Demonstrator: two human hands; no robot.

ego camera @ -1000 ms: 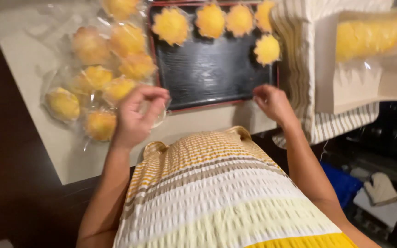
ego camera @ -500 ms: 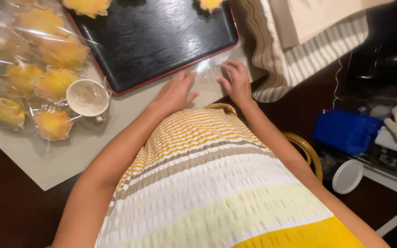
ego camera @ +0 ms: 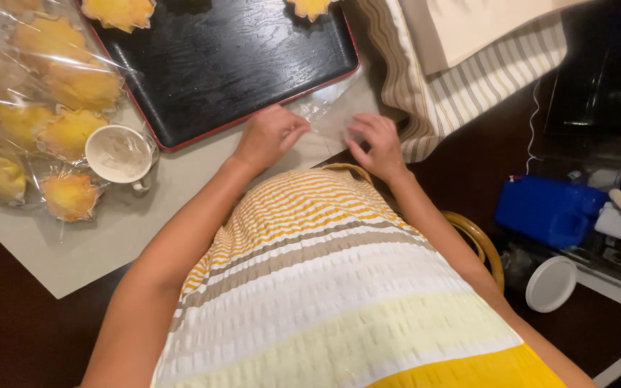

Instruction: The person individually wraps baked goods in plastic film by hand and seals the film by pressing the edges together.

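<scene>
1. Bagged cakes (ego camera: pixel 34 108): yellow leaf-shaped pieces in clear wrap, heaped at far left on the grey mat (ego camera: pixel 73 251). Loose film is slippery; a nudge from an elbow could slide the heap toward the desk's left edge.
2. White cup (ego camera: pixel 118 153): upright among the bags, just left of the tray, touching the wrapped pieces. Judged the likeliest thing to tip if the left forearm swings outward.
3. Black tray (ego camera: pixel 224 65): red-rimmed, far centre, with unwrapped cakes (ego camera: pixel 118 11) at its far edge. Its near corner sits just beyond the hands and limits room to work.
4. Left hand (ego camera: pixel 271 133): fingers curled, pinching the edge of the clear bag (ego camera: pixel 325 118), which lies flat on the mat between both hands, near the tray's near-right corner.
5. Right hand (ego camera: pixel 375 144): fingers (ego camera: pixel 361 154) bent, pressing on the same film. Thin film could tear or slip free if the hands pull apart unevenly.
6. Striped cloth (ego camera: pixel 461 86): right of the bag, bunched; it crowds that side.
7. Blue container (ego camera: pixel 548 212), white lid (ego camera: pixel 551 284): lower right, off the desk, well apart.
</scene>
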